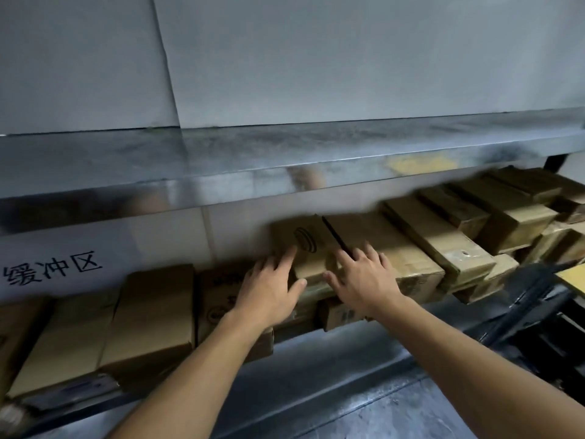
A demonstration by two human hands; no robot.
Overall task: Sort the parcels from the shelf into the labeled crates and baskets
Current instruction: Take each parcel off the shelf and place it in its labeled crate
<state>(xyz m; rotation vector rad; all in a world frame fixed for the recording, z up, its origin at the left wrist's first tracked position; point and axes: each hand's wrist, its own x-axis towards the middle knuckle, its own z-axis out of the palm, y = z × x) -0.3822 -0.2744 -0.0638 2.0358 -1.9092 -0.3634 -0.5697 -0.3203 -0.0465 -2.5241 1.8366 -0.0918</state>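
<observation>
The shelf (285, 172) in front of me holds a row of brown cardboard parcels, packed close from left to right and stacked higher at the far right. Both my arms reach forward. My left hand (269, 285) lies flat, fingers spread, on the left edge of the box (308, 248) with the ringed mark. My right hand (364, 277) rests spread on its right side, gripping nothing.

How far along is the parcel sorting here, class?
Done: nothing visibly sorted; no crate or basket is clearly in view. In hand: the left hand and right hand rest open on a cardboard parcel printed with an oval mark, no grip closed. Left: the shelf row of parcels.
</observation>
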